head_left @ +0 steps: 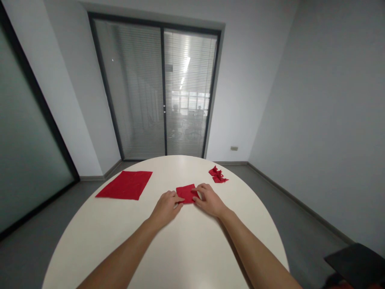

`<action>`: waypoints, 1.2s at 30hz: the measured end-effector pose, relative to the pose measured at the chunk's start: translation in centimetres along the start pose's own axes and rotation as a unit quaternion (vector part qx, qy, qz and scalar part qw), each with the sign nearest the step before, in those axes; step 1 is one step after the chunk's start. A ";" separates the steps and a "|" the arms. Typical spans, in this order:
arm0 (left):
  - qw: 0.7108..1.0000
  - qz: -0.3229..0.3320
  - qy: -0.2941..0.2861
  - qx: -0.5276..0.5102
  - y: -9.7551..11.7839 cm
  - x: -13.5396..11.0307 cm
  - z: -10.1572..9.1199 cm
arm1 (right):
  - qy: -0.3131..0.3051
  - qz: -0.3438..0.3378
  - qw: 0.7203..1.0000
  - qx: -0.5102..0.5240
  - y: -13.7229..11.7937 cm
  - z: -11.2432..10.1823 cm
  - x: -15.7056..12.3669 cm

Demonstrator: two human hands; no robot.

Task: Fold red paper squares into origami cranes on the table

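A small folded red cloth (186,192) lies on the white round table (180,249), in the middle. My left hand (166,207) rests at its near left corner, fingers curled and pressing on the edge. My right hand (209,199) lies on its right edge with the fingers bent over the cloth. Both hands touch the cloth and hold it down on the table.
A larger flat red cloth (125,184) lies at the table's left. A crumpled folded red piece (217,175) sits at the far right. Glass sliding doors (162,92) with blinds stand behind the table. A dark object (357,263) shows at the lower right.
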State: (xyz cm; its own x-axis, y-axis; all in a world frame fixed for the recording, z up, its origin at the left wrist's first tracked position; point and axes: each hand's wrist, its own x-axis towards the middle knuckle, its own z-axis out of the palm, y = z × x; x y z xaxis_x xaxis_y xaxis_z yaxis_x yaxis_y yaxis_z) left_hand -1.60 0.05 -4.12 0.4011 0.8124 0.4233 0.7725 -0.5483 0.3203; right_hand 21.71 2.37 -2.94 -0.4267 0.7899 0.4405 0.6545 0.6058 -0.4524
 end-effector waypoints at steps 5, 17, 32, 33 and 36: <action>0.998 0.058 0.005 -0.012 0.8 -0.2 -0.5 | -0.072 -0.091 0.993 -0.003 -1.6 0.0 0.0; 0.999 0.020 -0.045 -0.013 -0.6 -0.6 1.1 | -0.113 -0.092 0.989 -0.002 -1.0 1.3 0.1; 0.996 0.043 -0.033 0.070 0.8 0.0 -0.6 | -0.162 0.003 0.985 -0.063 -3.7 3.0 -0.4; 0.996 0.043 -0.033 0.069 0.9 0.1 -0.7 | -0.174 0.016 0.982 -0.066 -3.5 3.0 -0.4; 0.998 0.023 -0.011 0.054 1.0 0.2 -0.6 | -0.199 0.027 0.978 -0.056 -2.8 2.5 -0.5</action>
State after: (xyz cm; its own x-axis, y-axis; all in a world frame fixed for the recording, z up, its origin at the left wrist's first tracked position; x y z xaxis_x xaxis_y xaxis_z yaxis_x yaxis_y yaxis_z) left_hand -1.03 -0.44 -3.21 0.4469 0.7923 0.4153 0.8016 -0.5607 0.2072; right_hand 18.57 0.56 -3.80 -0.5836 0.8089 0.0718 0.7377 0.5651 -0.3695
